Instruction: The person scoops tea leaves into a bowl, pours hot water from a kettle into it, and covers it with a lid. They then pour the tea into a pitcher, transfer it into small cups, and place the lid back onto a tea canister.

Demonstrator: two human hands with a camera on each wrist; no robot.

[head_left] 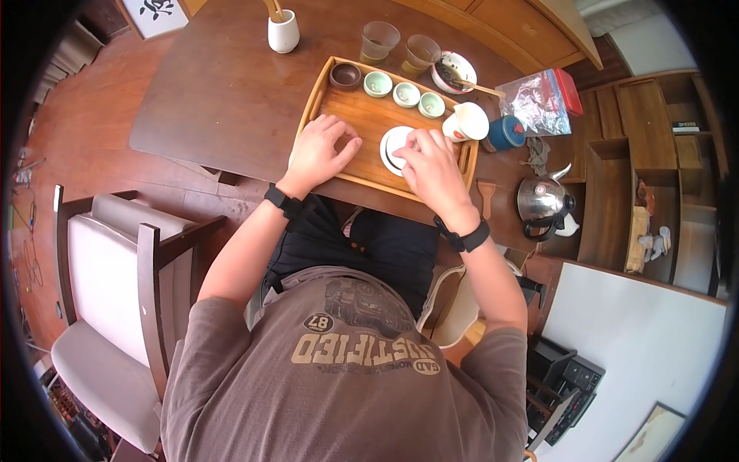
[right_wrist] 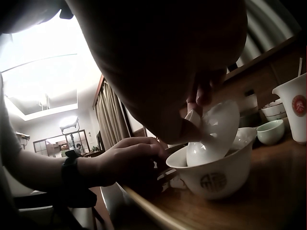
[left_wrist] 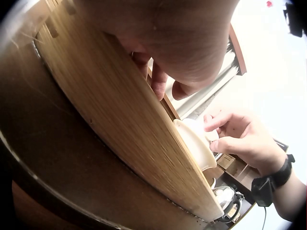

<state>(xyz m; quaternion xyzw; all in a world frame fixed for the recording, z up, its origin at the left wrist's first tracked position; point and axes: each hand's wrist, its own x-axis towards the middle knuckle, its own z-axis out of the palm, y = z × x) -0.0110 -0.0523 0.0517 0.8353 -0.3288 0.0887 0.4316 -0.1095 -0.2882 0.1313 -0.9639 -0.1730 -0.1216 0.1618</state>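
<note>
The fingers of the right hand [head_left: 433,165] pinched a white lid [right_wrist: 223,127] by its knob. The lid stood tilted in a white bowl [right_wrist: 216,184], so the bowl was right under those fingers, on a wooden tray [head_left: 358,127]. The fingers of the left hand [head_left: 322,150] held nothing. They were loosely bent over the tray's left end, with the bowl off to their right. I could not tell if they touched the wood.

Ahead of both hands' fingers, a brown cup [head_left: 345,75] and three pale green cups [head_left: 406,95] sat in a row. A white pitcher [head_left: 471,122] was just ahead and to the right of the right fingers. Farther to the right of them, on the brown surface [head_left: 223,100], were a blue tin [head_left: 506,133] and a shiny kettle [head_left: 541,196].

The bowl had a round, dark mark on its side, below the right fingers, but I could not read it. The pitcher had a round red badge, also too small to read. Behind the fingers, the person's brown shirt [head_left: 331,408] said "JUSTIFIED" and "87". Far ahead and left of the left fingers, a white picture [head_left: 158,19] showed a big black brush mark.
</note>
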